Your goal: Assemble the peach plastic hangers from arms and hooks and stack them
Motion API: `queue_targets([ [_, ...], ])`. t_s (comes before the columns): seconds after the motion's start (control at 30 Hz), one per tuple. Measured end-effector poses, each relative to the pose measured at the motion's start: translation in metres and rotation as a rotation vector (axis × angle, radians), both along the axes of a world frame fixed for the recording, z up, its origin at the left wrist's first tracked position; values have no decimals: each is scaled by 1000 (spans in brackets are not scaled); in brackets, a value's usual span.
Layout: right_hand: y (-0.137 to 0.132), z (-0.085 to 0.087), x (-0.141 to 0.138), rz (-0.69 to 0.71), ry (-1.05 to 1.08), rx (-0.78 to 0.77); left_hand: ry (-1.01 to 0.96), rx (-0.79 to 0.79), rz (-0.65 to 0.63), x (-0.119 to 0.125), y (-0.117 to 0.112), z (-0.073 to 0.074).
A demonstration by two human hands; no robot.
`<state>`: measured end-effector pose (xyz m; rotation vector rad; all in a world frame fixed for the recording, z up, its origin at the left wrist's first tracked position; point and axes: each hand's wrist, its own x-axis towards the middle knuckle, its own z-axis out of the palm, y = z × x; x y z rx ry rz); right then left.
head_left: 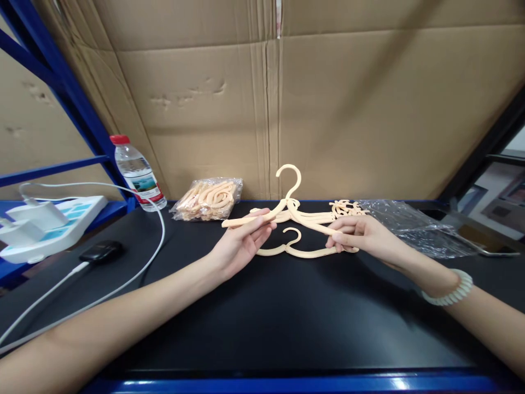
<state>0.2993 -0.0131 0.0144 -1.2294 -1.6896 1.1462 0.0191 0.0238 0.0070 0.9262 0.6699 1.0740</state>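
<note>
A cream plastic clothes hanger [308,220] is raised over the table, its hook pointing up. My left hand [243,241] is closed on its left arm, thumb along the top. My right hand [356,234] pinches the end of its right arm. Just below it, a second cream hanger [305,253] lies flat on the black table [295,323]; my hands cover parts of its ends. Behind the raised hanger are more cream hanger pieces [322,216], partly hidden. A bunch of small curled cream pieces [346,208] lies behind my right hand.
A clear bag of cream hanger parts [209,198] lies at the back, beside a water bottle [139,174]. Crumpled clear plastic [414,227] and a flat phone-like device [488,241] are right. A power strip [61,224], black device [101,250] and white cable [161,241] occupy the left.
</note>
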Motion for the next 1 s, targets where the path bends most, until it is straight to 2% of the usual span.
queue_targets([
  [0.17,-8,3,-10,124,-112,39,-12,-15,-63,8,-6,-5],
  [0.3,-13,7,-15,124,-193,64,-68,-37,-85,14,-14,-8],
  [0.47,-15,8,-20,136,-251,67,-57,29,-103,21,-24,-13],
  [0.6,-9,12,-9,154,-205,80,-39,14,-70,24,-28,-15],
  [0.67,-3,16,6,47,-102,90,-27,6,-71,24,-29,-16],
  [0.73,6,19,25,-135,-5,125,-11,17,-74,24,-29,-16],
  [0.8,14,19,44,-293,-3,162,9,37,-80,24,-30,-16],
  [0.9,27,12,67,-415,-187,213,28,53,-90,24,-29,-17],
  [1.0,40,3,82,-479,-581,366,31,63,-97,24,-29,-18],
])
